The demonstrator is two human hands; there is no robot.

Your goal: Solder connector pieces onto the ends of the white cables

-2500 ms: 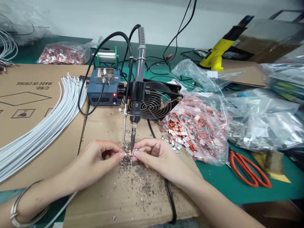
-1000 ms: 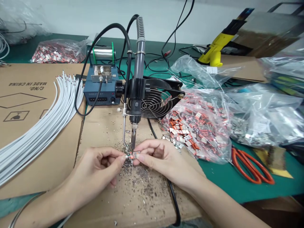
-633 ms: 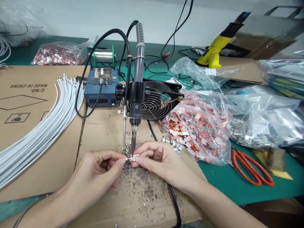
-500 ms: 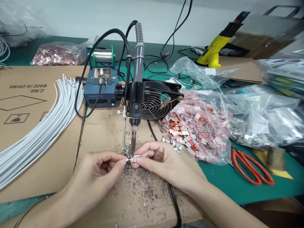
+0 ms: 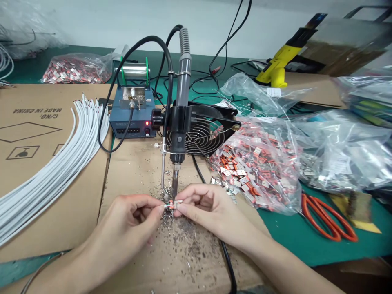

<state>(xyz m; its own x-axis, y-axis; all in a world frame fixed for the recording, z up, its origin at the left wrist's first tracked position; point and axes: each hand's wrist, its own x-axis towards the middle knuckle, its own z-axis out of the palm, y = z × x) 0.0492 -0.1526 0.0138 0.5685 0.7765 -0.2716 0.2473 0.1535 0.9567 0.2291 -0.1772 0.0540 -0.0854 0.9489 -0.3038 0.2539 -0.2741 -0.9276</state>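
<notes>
Both my hands are on one small red-and-silver terminal [image 5: 173,206]. Left hand [image 5: 128,220] and right hand [image 5: 211,212]: grip clamped on it, finger and thumb each side. It's right at the soldering iron [image 5: 177,155] tip, can't tell if touching, just above cardboard [image 5: 131,171] and debris [image 5: 183,241]. Bag of terminals [image 5: 257,167] near my right hand.

An electronics assembly workshop: a soldering station [image 5: 131,122] and a clamped soldering iron [image 5: 180,102] stand at the centre of a green-matted workbench [image 5: 318,249], beside a wire-guarded fan [image 5: 199,136]. Bundled white wires [image 5: 52,163] lie on cardboard at left; plastic bags of small metal terminals [image 5: 254,171] pile up at right, near orange-handled scissors [image 5: 327,218].
</notes>
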